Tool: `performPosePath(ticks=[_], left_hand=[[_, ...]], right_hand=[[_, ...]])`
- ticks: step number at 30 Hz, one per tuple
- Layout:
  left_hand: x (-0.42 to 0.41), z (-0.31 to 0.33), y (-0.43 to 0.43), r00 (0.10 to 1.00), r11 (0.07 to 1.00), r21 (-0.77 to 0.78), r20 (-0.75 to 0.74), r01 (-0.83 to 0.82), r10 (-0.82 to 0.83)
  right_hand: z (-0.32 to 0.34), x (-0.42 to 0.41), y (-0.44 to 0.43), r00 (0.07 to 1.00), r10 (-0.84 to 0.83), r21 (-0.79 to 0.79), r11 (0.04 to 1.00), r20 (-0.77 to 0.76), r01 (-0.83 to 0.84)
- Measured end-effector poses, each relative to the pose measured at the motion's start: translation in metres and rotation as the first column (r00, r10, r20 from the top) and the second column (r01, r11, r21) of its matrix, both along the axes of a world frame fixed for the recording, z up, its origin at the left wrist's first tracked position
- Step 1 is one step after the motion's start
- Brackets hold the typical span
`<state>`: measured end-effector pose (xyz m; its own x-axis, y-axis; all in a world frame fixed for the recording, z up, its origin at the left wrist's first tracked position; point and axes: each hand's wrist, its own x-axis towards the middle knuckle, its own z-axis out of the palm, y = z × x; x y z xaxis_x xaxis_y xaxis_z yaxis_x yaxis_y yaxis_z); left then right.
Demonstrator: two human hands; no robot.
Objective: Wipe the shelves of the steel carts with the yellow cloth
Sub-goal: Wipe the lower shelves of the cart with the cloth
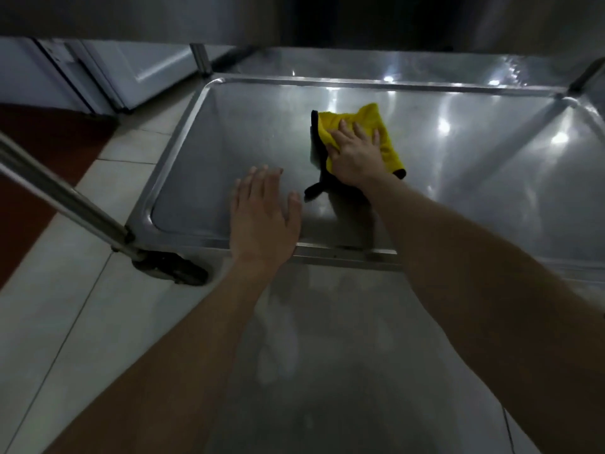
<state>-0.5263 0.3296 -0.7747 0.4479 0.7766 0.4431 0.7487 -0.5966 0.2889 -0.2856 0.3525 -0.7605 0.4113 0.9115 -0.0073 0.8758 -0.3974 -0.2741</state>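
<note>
Steel cart shelf [248, 136], head view. The yellow cloth [363, 117], judged soft, light and limp, lies bunched near mid-shelf, at 2 o'clock from the left grip [262, 217]. The right grip [357, 152] presses it flat with fingers spread, not closed round it. The left grip rests open-palmed by the 6 o'clock rim. Palm pressure should drag the cloth over the slick steel.
</note>
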Motion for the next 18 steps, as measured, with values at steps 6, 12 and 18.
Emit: performPosePath(ticks=[6,12,18], left_hand=[[0.0,0.008,-0.003,0.999,0.999,-0.034,0.022,-0.024,0.025],[-0.003,0.009,-0.001,0.995,0.999,-0.035,0.093,0.039,-0.036],[-0.003,0.004,0.005,0.998,0.999,-0.02,0.059,0.035,-0.034]], right_hand=[[-0.001,-0.071,-0.082,0.972,0.234,0.064,0.971,-0.011,-0.232],[0.004,-0.096,-0.173,0.946,0.324,0.111,0.94,0.0,-0.322],[0.003,-0.06,-0.227,0.894,0.434,0.041,0.897,0.113,-0.441]])
